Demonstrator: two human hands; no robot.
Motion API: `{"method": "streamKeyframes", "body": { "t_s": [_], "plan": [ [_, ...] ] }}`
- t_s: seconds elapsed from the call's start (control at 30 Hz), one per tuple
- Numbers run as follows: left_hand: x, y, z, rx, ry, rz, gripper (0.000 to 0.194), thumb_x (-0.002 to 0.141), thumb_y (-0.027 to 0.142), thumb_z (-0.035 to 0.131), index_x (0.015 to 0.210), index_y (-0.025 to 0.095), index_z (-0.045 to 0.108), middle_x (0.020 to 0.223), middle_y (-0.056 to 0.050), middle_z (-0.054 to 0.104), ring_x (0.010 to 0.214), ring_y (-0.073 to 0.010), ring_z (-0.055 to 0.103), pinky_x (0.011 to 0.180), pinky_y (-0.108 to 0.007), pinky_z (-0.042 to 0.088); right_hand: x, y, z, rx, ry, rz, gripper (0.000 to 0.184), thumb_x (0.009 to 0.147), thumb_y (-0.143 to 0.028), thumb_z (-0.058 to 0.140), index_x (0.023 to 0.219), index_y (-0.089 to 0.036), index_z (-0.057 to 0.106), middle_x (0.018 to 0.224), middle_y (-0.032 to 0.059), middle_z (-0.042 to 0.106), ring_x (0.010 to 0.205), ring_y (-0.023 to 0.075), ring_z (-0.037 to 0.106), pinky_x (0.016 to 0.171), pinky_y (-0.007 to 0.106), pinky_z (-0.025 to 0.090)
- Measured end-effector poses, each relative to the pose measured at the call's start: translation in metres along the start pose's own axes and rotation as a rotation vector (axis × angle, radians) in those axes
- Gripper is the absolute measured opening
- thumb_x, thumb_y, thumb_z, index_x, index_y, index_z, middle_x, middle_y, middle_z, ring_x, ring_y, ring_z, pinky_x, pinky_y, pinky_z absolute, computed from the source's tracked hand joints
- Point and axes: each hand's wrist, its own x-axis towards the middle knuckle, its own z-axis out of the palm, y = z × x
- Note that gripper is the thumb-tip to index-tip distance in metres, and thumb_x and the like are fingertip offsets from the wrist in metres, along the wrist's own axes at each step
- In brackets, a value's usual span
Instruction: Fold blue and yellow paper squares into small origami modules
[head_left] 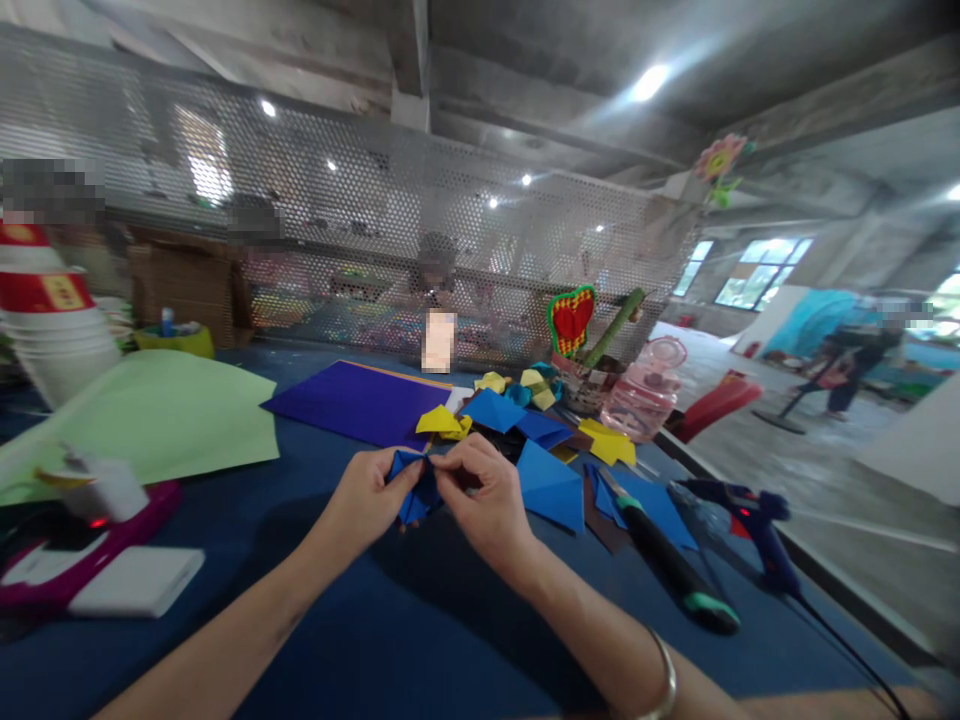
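Note:
Both my hands meet over the blue table, pinching one small folded blue paper piece. My left hand grips its left side with closed fingers. My right hand pinches its right side at the top; a metal bangle sits on that wrist. Just right of my hands lie folded blue paper shapes, and behind them more blue and yellow folded pieces.
A purple sheet and a light green sheet lie at the back left. A black-and-green tool and a blue glue gun lie right. A pink bottle, a heart ornament, stacked cups and a magenta device stand around.

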Motion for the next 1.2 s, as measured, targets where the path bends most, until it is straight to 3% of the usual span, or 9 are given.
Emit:
{"method": "streamKeyframes", "body": {
  "t_s": [0.17, 0.27, 0.4, 0.5, 0.6, 0.77, 1.0, 1.2],
  "plan": [
    [0.0, -0.003, -0.001, 0.043, -0.001, -0.063, 0.027, 0.079, 0.042, 0.053, 0.07, 0.018, 0.058, 0.045, 0.004, 0.055, 0.038, -0.0142, 0.056, 0.037, -0.022, 0.043, 0.0, -0.001, -0.004, -0.029, -0.084, -0.043, 0.012, 0.082, -0.015, 0.053, 0.078, -0.017, 0.064, 0.078, 0.0031, 0.058, 0.069, 0.013, 0.055, 0.061, 0.024, 0.044],
    [0.001, -0.004, -0.004, 0.197, 0.011, -0.021, 0.026, 0.08, 0.04, 0.052, 0.069, 0.018, 0.06, 0.046, 0.003, 0.056, 0.039, -0.0144, 0.055, 0.039, -0.021, 0.039, 0.002, 0.0, -0.005, 0.03, -0.139, 0.088, 0.012, 0.082, -0.021, 0.055, 0.075, -0.017, 0.063, 0.074, 0.0023, 0.06, 0.066, 0.0125, 0.055, 0.059, 0.023, 0.044],
    [0.0, -0.002, -0.007, 0.458, 0.045, 0.151, 0.029, 0.083, 0.034, 0.049, 0.06, 0.019, 0.059, 0.049, 0.001, 0.058, 0.048, -0.015, 0.054, 0.048, -0.022, 0.034, 0.007, 0.011, -0.006, 0.197, -0.216, 0.336, 0.022, 0.078, -0.032, 0.064, 0.065, -0.015, 0.062, 0.061, -0.0009, 0.06, 0.057, 0.0104, 0.052, 0.055, 0.022, 0.043],
    [0.0, -0.002, -0.008, 0.568, 0.061, 0.219, 0.029, 0.083, 0.031, 0.048, 0.061, 0.019, 0.06, 0.055, 0.0, 0.061, 0.054, -0.0156, 0.055, 0.053, -0.023, 0.033, 0.008, 0.019, -0.006, 0.275, -0.278, 0.389, 0.02, 0.075, -0.034, 0.068, 0.07, -0.015, 0.066, 0.065, -0.0002, 0.064, 0.059, 0.0108, 0.055, 0.058, 0.023, 0.045],
    [0.0, -0.004, -0.007, 0.609, 0.04, 0.22, 0.029, 0.085, 0.029, 0.046, 0.062, 0.019, 0.059, 0.057, -0.001, 0.062, 0.055, -0.0152, 0.054, 0.055, -0.024, 0.033, 0.008, 0.023, -0.007, 0.236, -0.304, 0.36, 0.017, 0.076, -0.031, 0.068, 0.074, -0.015, 0.067, 0.069, 0.0005, 0.067, 0.062, 0.0117, 0.058, 0.06, 0.023, 0.046],
    [0.0, -0.004, -0.005, 0.638, 0.035, 0.211, 0.03, 0.085, 0.028, 0.046, 0.057, 0.019, 0.055, 0.054, -0.002, 0.061, 0.054, -0.0156, 0.054, 0.054, -0.025, 0.03, 0.004, 0.02, -0.007, -0.047, -0.296, 0.223, 0.008, 0.08, -0.022, 0.062, 0.078, -0.016, 0.067, 0.071, 0.0005, 0.065, 0.065, 0.0123, 0.058, 0.059, 0.022, 0.044],
    [-0.001, -0.001, -0.002, 0.565, 0.0, 0.105, 0.029, 0.084, 0.031, 0.046, 0.058, 0.02, 0.054, 0.049, -0.001, 0.059, 0.047, -0.0156, 0.056, 0.049, -0.024, 0.032, 0.001, 0.014, -0.005, -0.241, -0.256, 0.067, 0.008, 0.081, -0.013, 0.056, 0.079, -0.018, 0.061, 0.069, -0.0004, 0.061, 0.061, 0.0116, 0.054, 0.058, 0.022, 0.039],
    [-0.001, -0.001, -0.002, 0.496, -0.031, 0.053, 0.023, 0.083, 0.03, 0.045, 0.078, 0.017, 0.063, 0.059, -0.002, 0.066, 0.046, -0.0163, 0.062, 0.048, -0.024, 0.041, -0.002, 0.013, -0.002, -0.339, -0.217, -0.015, 0.009, 0.083, -0.011, 0.055, 0.077, -0.018, 0.056, 0.071, 0.0005, 0.058, 0.063, 0.0131, 0.053, 0.06, 0.023, 0.037]
  ]
}}
